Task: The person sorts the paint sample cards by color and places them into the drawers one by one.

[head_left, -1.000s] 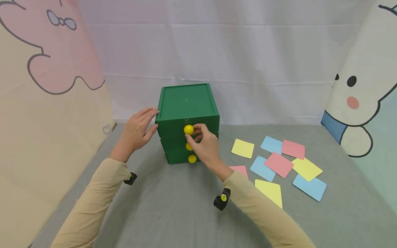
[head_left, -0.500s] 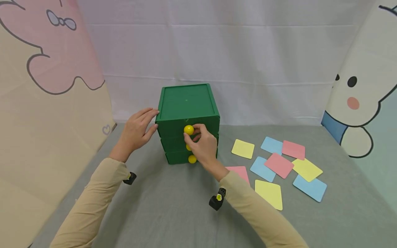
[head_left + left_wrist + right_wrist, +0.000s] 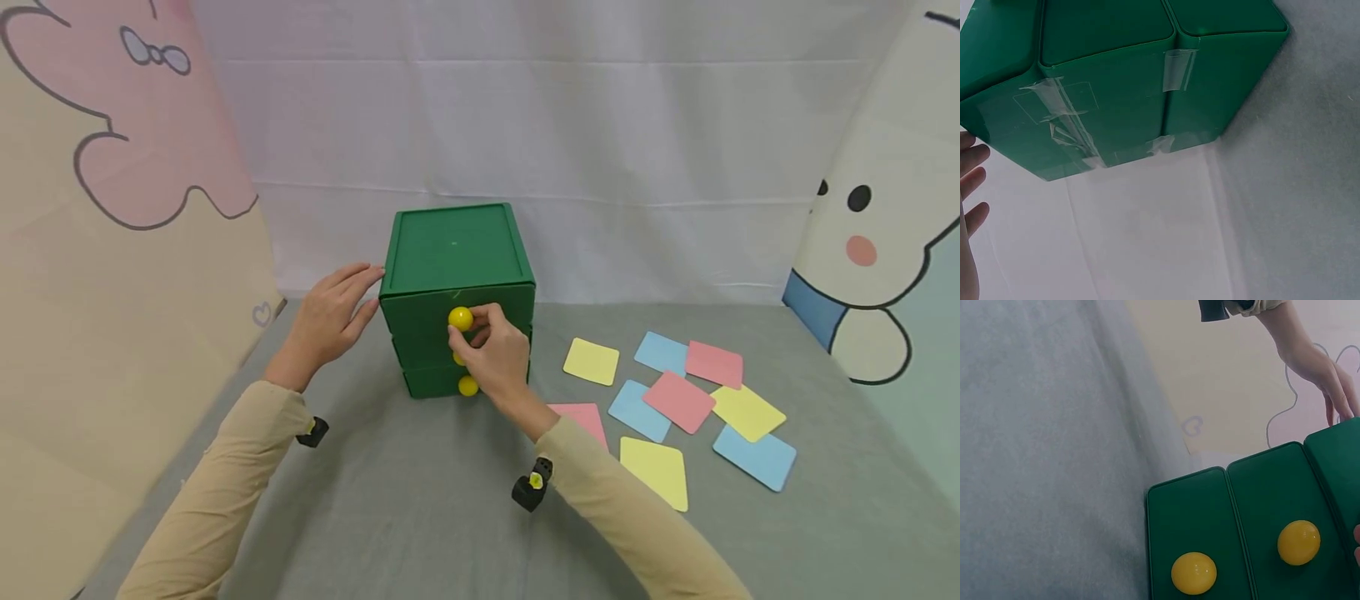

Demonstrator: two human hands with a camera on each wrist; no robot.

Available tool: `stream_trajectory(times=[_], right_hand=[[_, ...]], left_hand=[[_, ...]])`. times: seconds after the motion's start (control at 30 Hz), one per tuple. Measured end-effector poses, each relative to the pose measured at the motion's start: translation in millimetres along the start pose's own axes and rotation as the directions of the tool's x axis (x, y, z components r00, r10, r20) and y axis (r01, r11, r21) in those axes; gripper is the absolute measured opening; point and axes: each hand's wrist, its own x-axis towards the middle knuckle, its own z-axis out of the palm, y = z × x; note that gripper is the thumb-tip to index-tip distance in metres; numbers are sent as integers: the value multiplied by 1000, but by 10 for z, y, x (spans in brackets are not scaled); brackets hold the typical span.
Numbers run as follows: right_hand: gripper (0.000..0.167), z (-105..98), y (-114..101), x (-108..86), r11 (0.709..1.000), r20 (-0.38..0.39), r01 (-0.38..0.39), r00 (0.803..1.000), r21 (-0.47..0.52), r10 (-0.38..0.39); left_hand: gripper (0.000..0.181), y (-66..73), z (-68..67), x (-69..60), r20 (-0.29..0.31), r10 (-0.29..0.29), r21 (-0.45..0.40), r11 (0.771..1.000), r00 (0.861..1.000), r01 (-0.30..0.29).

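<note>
A green three-drawer box [image 3: 453, 250] stands on the grey cloth, each drawer front bearing a round yellow knob. My left hand [image 3: 324, 321] rests its straight fingers against the box's upper left side; in the left wrist view its fingertips [image 3: 974, 164] lie by the box's side [image 3: 1122, 106], which has clear tape on it. My right hand [image 3: 497, 354] pinches the top knob [image 3: 461, 318] between thumb and fingers. The middle knob is partly hidden behind that hand in the head view; the right wrist view shows it [image 3: 1299, 542] and the bottom knob [image 3: 1194, 573] uncovered.
Several yellow [image 3: 591, 362], blue [image 3: 753, 457] and pink [image 3: 678, 401] cards lie scattered on the cloth right of the box, some overlapping. One pink card [image 3: 581, 421] is partly covered by the right forearm. A white curtain [image 3: 600, 150] hangs behind.
My right hand has shifted slightly at the top knob and its forearm has moved a little to the left. My left hand keeps its place on the box.
</note>
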Motion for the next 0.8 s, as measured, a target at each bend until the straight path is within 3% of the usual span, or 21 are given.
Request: stream_trajectory(times=[0.23, 0.53, 0.8], right_hand=[[26, -92, -40, -44, 999, 35, 27, 999, 44, -29], [28, -200, -82, -123, 994, 50, 75, 996, 84, -80], [29, -294, -154, -217, 994, 66, 64, 995, 91, -70]], left_hand=[[54, 13, -5, 7, 5, -18, 2, 1000, 1000, 18], [52, 25, -4, 6, 0, -34, 0, 999, 999, 34], [51, 27, 1, 14, 2, -41, 8, 999, 999, 41]])
